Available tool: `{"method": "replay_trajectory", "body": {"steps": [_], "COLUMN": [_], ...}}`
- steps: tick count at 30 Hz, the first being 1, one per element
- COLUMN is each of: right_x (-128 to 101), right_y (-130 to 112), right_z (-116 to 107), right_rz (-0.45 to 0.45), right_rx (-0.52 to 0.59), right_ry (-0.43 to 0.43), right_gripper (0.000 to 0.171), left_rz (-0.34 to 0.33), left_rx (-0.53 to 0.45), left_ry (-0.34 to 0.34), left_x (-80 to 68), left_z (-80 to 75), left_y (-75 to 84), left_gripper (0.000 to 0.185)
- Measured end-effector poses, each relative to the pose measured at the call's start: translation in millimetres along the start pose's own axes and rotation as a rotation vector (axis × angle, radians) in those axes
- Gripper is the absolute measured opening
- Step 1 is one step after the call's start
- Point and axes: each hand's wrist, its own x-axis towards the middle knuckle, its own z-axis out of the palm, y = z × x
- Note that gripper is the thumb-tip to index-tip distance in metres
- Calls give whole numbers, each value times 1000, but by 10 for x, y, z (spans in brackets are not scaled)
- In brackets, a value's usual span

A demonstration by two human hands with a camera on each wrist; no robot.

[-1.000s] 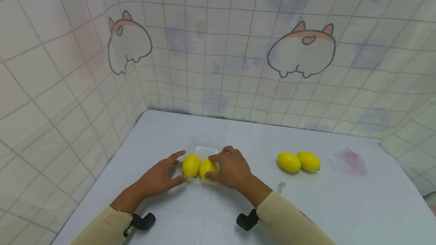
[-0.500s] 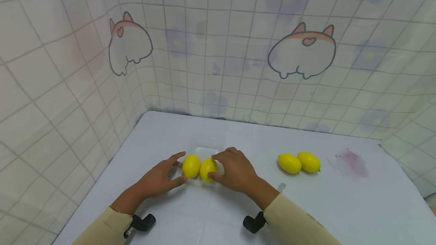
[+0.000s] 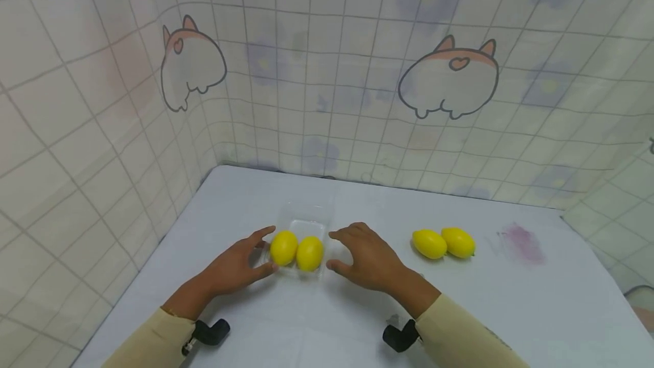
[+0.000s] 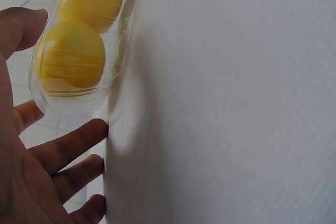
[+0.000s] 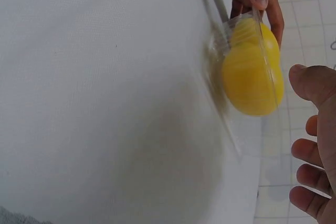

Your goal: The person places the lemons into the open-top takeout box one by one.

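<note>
2 lemons [image 3: 297, 250] between both hands.

Two yellow lemons [image 3: 297, 250] lie side by side, touching, in a clear plastic tray [image 3: 306, 227] on the white table, the tray's open lid at twelve o'clock.

Two lemons [image 3: 297, 250] lie side by side in a tray [image 3: 306, 226] on the table [image 3: 327, 311], between the fingers of both hands. The left hand [image 3: 236, 266] is just left of the tray, its thumb and fingertips at the tray's left edge. The right hand [image 3: 369, 257] is just right of the tray, fingertips apart from it. Two more lemons [image 3: 443, 242] lie touching each other on the table, well to the right of the right hand's fingers. A curtain [image 3: 327, 72] stands behind the table.
</note>
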Motion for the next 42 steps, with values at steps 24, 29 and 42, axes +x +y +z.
{"method": "replay_trajectory", "body": {"steps": [24, 29, 42], "right_x": [-377, -477, -675], "right_y": [701, 850, 1110], "right_z": [-228, -251, -337], "right_rz": [131, 172, 195], "right_rx": [26, 31, 41], "right_ry": [115, 132, 172], "right_gripper": [59, 59, 55], "left_rz": [-29, -36, -26], "left_rx": [-29, -27, -26], "left_ry": [-20, -22, -14], "left_x": [-13, -16, -14], "left_z": [-29, -19, 0], "left_y": [31, 23, -5], "left_gripper": [87, 87, 87]}}
